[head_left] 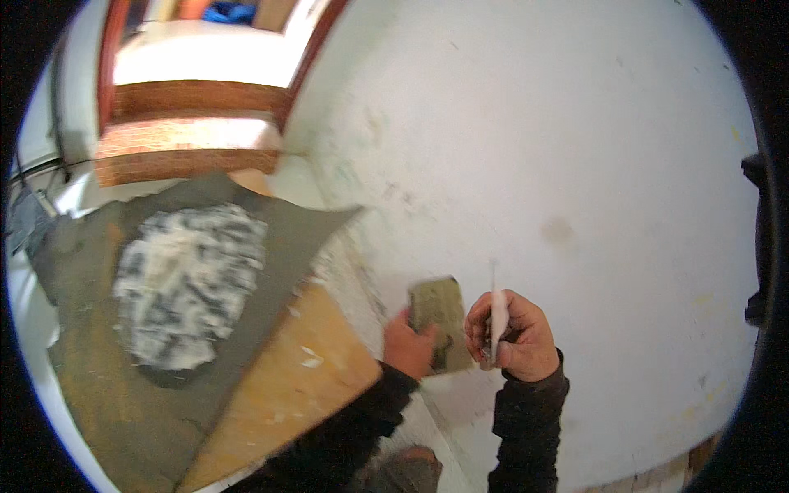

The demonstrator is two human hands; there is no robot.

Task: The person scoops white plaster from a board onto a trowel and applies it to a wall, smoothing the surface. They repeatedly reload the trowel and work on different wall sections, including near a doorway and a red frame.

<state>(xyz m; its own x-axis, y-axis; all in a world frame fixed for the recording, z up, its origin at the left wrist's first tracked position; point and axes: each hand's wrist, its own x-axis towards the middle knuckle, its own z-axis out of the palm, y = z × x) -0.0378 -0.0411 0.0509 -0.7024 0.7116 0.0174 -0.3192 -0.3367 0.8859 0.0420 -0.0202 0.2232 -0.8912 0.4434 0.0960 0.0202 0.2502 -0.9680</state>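
Left hand [408,343] grips a flat olive-grey pad [441,322] — fingers wrapped round its lower left edge, the pad upright and tilted slightly, its face toward the camera. Right hand [519,335] is closed into a fist round the handle of a thin blade [496,308], seen edge-on and standing near vertical, coated pale. Blade sits just beside the pad's right edge; whether they touch cannot be told, the frame being blurred. Both hands are held close before a white plastered wall [575,148], which carries faint stains. Dark sleeves cover both forearms.

To the left, on a wooden board [304,386], lies a grey sheet [90,386] bearing a heap of white-and-grey plaster [187,283] — well apart from the hands. A brick step [185,156] shows beyond.
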